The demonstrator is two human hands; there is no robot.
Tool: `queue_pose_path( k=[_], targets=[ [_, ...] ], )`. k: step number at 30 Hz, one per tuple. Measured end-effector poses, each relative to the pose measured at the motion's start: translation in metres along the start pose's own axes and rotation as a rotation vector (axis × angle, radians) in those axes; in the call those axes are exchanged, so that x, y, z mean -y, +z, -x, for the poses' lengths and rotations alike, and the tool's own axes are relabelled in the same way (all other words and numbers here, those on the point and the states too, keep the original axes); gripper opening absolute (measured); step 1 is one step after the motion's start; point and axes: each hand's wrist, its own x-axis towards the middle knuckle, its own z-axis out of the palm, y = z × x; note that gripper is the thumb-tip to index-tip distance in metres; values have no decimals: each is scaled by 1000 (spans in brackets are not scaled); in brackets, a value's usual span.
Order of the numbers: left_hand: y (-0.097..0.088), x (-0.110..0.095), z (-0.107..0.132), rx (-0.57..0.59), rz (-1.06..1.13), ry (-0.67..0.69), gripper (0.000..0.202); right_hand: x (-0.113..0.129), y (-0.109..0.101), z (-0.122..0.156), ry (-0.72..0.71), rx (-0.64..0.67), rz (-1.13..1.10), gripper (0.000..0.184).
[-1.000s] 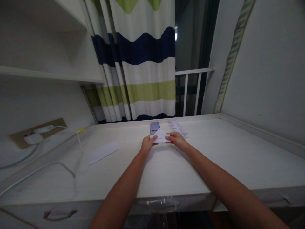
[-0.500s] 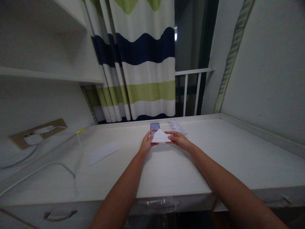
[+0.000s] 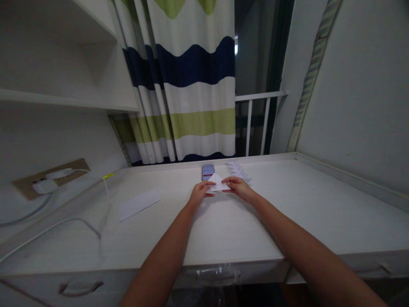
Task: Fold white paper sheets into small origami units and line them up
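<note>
- The folded paper (image 3: 219, 186) is between the two hands, over the middle of the table (image 3: 223, 230), its pointed peak facing away from the person; whether its lower edge touches the table is hard to tell.
- The step in hand looks like working the creases of this paper. To do it well, line up the edges before pressing, then run a thumb firmly from the middle outward.
- Even, light pressure from both sides should stop the peak from skewing or the lower band from buckling.
- The left hand (image 3: 198, 192) pinches the left end, thumb and fingers closed on the paper.
- The right hand (image 3: 240, 188) grips the right end likewise, with the thumb on the near face and other fingers behind or below.
- Just beyond the paper lies a phone (image 3: 208, 170); a row of pointed paper pieces (image 3: 238, 171) lies behind the right hand.
- A flat sheet (image 3: 139, 204) rests well to the left, touched by neither hand.
</note>
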Motion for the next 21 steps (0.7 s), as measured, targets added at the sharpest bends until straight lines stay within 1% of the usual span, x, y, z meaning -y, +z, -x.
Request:
queue_pose_path(
  k=[4,8,11,16,21],
  targets=[
    [0,1,-1,-9,-52,-4,28,0,2,0,0,20,40,12],
    [1,0,0,-30,-70,-5,34,-1,2,-1,-37,19,169,27],
    [1,-1,0,-42,-76,0,36,-1,2,-1,-81,5,236,32],
    [-1,-1,-1,-56,-117,22,35,0,-1,-2,-84,7,200,37],
    [-2,-1,-2,-86,-134,25,34,2,-4,-2,-85,-24,176,36]
  ],
)
